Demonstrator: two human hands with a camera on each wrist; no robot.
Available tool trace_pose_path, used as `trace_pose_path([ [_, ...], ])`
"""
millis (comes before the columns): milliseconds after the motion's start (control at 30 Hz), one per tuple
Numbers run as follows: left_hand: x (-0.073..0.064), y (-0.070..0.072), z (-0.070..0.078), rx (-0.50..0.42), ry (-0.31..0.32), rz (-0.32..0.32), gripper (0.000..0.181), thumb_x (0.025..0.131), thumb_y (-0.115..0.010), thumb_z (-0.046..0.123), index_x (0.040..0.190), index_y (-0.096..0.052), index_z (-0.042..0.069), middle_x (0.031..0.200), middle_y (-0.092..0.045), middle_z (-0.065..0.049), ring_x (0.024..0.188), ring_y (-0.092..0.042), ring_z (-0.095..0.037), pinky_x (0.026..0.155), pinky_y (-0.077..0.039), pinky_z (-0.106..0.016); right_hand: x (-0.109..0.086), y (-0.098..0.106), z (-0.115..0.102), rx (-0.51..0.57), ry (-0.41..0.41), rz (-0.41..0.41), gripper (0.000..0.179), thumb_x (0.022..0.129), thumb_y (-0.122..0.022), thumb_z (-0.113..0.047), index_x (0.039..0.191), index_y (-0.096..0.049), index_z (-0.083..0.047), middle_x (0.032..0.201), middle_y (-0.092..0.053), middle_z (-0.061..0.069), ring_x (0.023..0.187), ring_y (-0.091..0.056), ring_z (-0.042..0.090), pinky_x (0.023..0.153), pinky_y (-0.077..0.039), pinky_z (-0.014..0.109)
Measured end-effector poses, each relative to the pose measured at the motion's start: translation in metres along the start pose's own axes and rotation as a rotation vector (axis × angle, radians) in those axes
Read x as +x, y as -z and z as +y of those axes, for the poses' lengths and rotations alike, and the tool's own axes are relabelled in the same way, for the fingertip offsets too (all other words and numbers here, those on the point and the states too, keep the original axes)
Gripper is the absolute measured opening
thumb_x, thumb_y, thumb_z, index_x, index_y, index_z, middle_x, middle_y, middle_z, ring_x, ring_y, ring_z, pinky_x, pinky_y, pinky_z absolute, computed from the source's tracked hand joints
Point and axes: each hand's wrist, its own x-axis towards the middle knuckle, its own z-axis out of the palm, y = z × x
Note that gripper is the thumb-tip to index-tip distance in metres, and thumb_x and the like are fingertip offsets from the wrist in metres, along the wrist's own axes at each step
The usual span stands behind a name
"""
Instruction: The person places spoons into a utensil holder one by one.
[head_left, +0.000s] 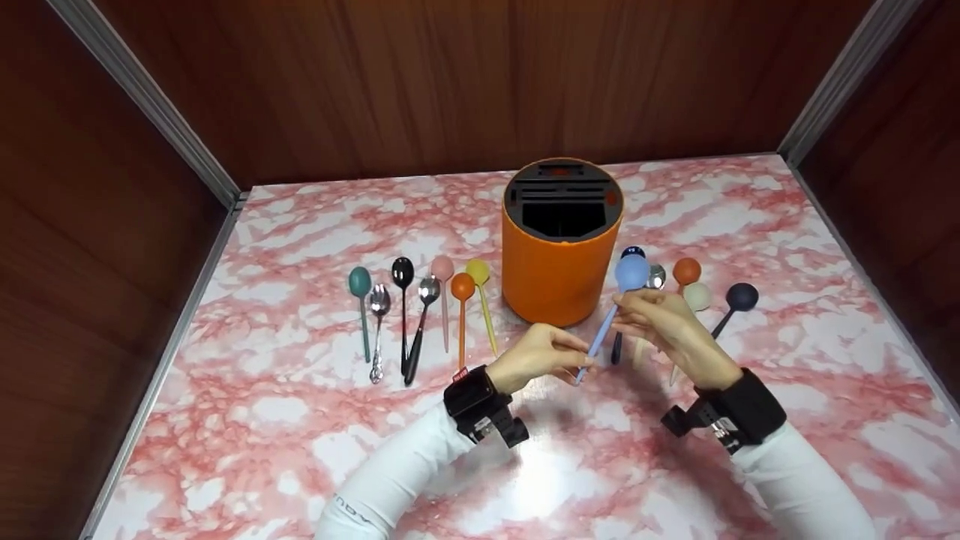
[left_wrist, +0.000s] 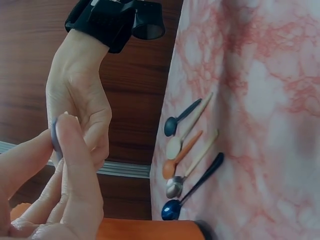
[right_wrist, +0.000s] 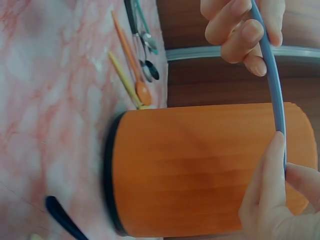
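Head view shows both hands, left [head_left: 536, 358] and right [head_left: 664, 322], pinching a light blue plastic spoon [head_left: 616, 304] above the pink marbled tabletop [head_left: 300, 420], just before the orange cylindrical holder [head_left: 559, 262] near its far edge.

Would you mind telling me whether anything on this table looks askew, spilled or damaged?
Nothing stands out. The orange holder stands upright on the marble table, spoons lie in tidy rows on either side, and the left hand and right hand hold the blue spoon between them. Nothing is spilled or broken.
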Motion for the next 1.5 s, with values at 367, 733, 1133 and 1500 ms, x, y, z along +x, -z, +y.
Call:
trace_pose_path([
  [367,-0.006,0.004,0.029,0.002,-0.001,-0.011,0.028,0.084,-0.062,-0.003,0.11,-0.06,-0.014,0.101,-0.065,-0.029,0.063,-0.061,-0.012,0.061,-0.059,-0.025,0.003,-0.01,-0.031,-0.088,-0.033,0.045,0.032,0.092,-0.058,-0.023,0.108,-0.05,0.003,0.098,-0.053,0.003,0.088,-0.063,0.009,0.087,-0.055,0.022],
  [733,-0.006,0.009,0.045,0.025,-0.001,-0.021,0.026,0.084,-0.062,-0.002,0.108,-0.062,-0.012,0.101,-0.065,-0.029,0.064,-0.062,-0.012,0.063,-0.059,-0.024,0.004,-0.012,-0.047,-0.091,-0.022,0.038,0.031,0.091,-0.059,-0.024,0.105,-0.053,0.002,0.094,-0.054,0.003,0.086,-0.064,0.01,0.085,-0.056,0.023],
  [1133,-0.003,0.011,0.064,0.043,0.006,-0.001,0.026,0.085,-0.063,0.001,0.109,-0.063,-0.009,0.081,-0.068,-0.012,0.059,-0.06,-0.009,0.056,-0.054,-0.017,0.01,-0.014,-0.066,-0.051,-0.048,0.068,0.029,0.09,-0.06,-0.024,0.104,-0.052,0.0,0.092,-0.055,0.002,0.081,-0.063,0.007,0.081,-0.056,0.018],
  [1500,0.0,0.012,0.088,0.075,-0.041,0.021,0.027,0.086,-0.061,0.001,0.112,-0.061,-0.009,0.107,-0.064,-0.027,0.065,-0.061,-0.009,0.067,-0.059,-0.025,0.016,-0.015,-0.089,0.026,-0.012,0.087,0.028,0.087,-0.064,-0.021,0.1,-0.052,0.001,0.088,-0.057,0.002,0.076,-0.063,0.008,0.078,-0.057,0.018],
])
